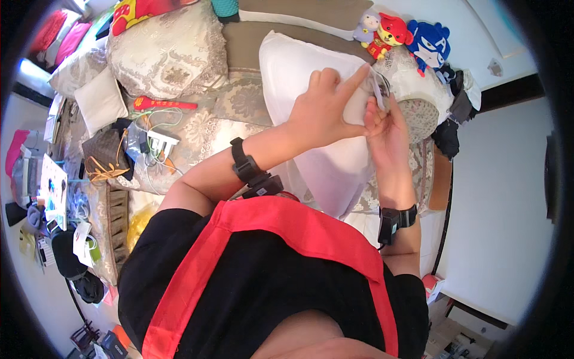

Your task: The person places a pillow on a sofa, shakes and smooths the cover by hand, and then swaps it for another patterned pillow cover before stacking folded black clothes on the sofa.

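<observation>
A large white pillow (309, 67) lies tilted over the patterned sofa in front of me, one corner hanging towards my apron. My left hand (329, 105) is above its right part, index finger stretched to a small translucent item (379, 92) with a dark curved edge, whose kind I cannot tell. My right hand (388, 128) is raised beside the pillow's right edge, its fingers partly curled around the lower end of that item. The left thumb reaches to the right hand. Black straps with small boxes sit on both forearms.
Plush toys (390, 33) sit at the back right by a round patterned cushion (418, 120). To the left are a large patterned cushion (168, 54), a small cream cushion (101, 101), a red paddle-shaped object (163, 103), a white power strip (162, 142) with cables, and a brown handbag (105, 152).
</observation>
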The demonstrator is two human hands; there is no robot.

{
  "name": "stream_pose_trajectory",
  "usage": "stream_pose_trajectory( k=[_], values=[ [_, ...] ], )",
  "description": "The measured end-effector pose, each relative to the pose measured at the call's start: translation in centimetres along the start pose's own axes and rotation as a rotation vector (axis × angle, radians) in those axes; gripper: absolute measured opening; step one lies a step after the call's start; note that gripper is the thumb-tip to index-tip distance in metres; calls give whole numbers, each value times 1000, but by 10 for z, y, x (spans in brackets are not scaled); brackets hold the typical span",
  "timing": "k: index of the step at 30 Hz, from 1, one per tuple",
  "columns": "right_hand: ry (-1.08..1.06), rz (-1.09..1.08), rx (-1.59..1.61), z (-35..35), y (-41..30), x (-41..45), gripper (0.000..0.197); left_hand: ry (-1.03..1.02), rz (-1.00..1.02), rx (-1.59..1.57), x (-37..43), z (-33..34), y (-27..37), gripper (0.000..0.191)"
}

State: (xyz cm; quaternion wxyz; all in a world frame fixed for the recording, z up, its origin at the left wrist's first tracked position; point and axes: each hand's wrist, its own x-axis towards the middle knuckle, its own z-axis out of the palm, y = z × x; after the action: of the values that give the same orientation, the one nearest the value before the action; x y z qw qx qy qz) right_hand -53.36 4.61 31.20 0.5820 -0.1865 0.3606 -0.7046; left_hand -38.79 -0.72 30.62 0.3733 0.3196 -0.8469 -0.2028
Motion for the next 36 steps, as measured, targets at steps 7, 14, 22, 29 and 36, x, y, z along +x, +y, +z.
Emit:
stream_pose_trajectory(
  k=[7, 14, 22, 29, 36],
  values=[
    [-75, -21, -79, 26, 13, 19, 22, 16, 19, 158, 25, -19, -29, 75],
    [-632, 187, -870, 10, 0, -25, 20, -11, 24, 160, 51, -89, -75, 47],
    [-15, 169, -470, -133, 20, -52, 21, -45, -3, 482, 57, -159, -145, 41],
    [152, 207, -384, -164, 51, -58, 19, 83, -387, -8, 14, -174, -212, 41],
    [106, 264, -347, -166, 72, -35, 18, -4, -548, -475, -61, -224, -280, 27]
  ],
)
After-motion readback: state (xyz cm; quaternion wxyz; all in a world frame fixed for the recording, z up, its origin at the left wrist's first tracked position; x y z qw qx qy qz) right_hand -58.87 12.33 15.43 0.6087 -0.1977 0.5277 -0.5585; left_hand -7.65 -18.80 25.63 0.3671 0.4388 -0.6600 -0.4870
